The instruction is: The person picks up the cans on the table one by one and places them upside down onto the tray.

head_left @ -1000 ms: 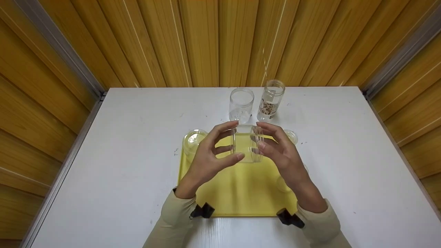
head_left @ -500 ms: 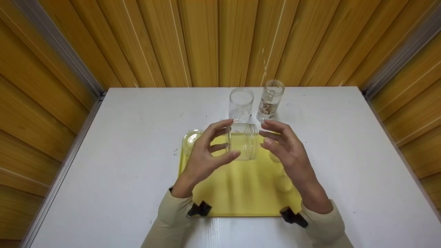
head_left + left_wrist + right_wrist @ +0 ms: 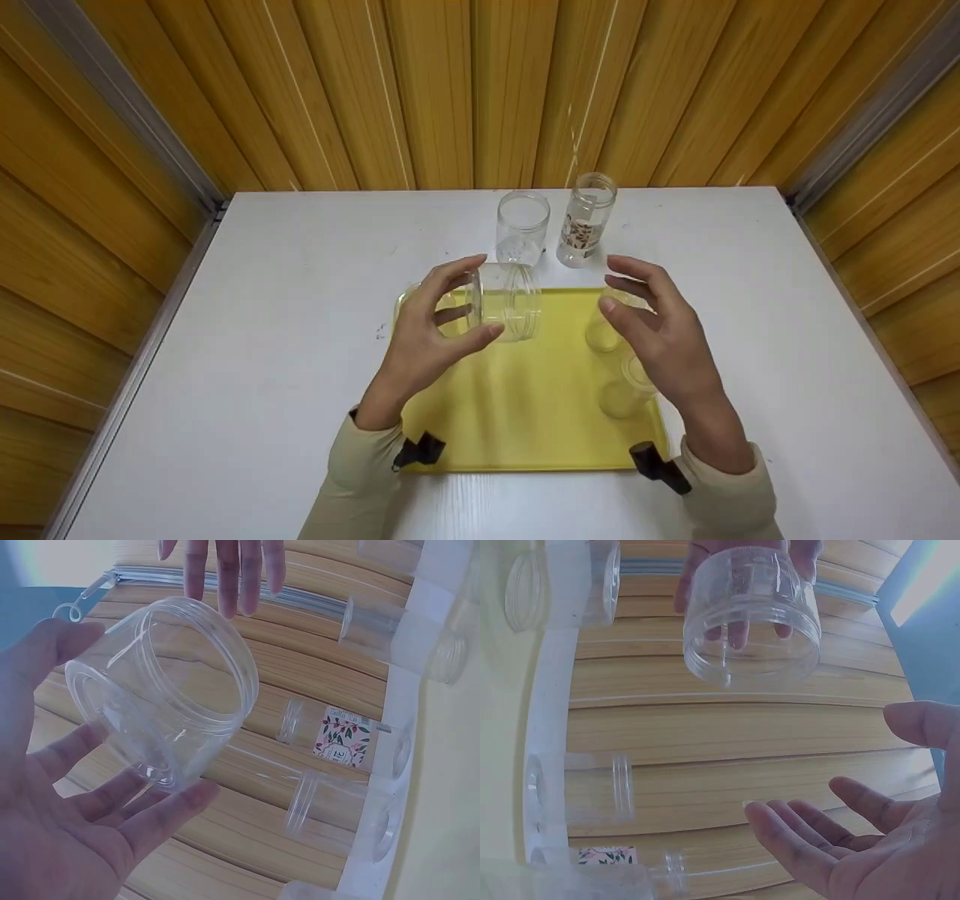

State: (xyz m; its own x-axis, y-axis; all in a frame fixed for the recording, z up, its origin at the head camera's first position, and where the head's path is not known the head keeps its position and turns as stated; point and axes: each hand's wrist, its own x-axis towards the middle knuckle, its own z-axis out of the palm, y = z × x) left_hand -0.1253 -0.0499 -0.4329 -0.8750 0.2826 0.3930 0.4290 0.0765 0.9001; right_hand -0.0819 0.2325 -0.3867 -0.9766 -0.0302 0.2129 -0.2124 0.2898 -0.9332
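Observation:
A clear, wide-mouthed jar (image 3: 504,300) is held up on its side above the yellow tray (image 3: 517,412), its threaded mouth facing right. My left hand (image 3: 420,330) grips it near the base, thumb on the near side and fingers on the far side; the left wrist view shows no lid on the jar (image 3: 124,701). Apart from it, to the right, my right hand (image 3: 667,337) hangs in the air with relaxed fingers and holds nothing. Below and beside that hand, clear containers (image 3: 602,334) stand on the tray's right side, partly hidden by it.
Behind the tray on the white table (image 3: 300,315) stand a clear open jar (image 3: 523,229) and a taller jar with a floral label (image 3: 580,234). Another clear container (image 3: 402,300) is mostly hidden behind my left hand. A wood-patterned wall (image 3: 435,97) rises at the back.
My right hand has let go of the jar and moved away to the right. My left hand has carried the jar slightly left.

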